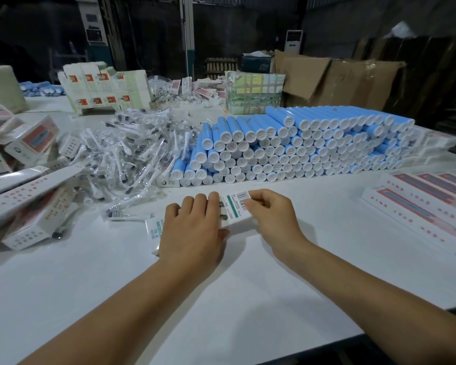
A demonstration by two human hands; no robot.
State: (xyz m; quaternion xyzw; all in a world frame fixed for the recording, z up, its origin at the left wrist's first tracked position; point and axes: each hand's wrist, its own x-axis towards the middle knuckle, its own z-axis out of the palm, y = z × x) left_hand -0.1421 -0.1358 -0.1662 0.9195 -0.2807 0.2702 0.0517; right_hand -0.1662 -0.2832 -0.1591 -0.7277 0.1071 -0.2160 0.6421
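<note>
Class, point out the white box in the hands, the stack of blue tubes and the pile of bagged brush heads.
white box (234,208), head view, labelled face between hands.
blue tubes (300,151), head view, stack's front caps.
bagged brush heads (132,151), head view, pile's middle.

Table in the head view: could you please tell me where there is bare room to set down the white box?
Bare table lies between and beside both forearms, and between the right hand and the flat cartons. A thin strip runs before the blue tubes. Left is crowded with brush heads.
</note>
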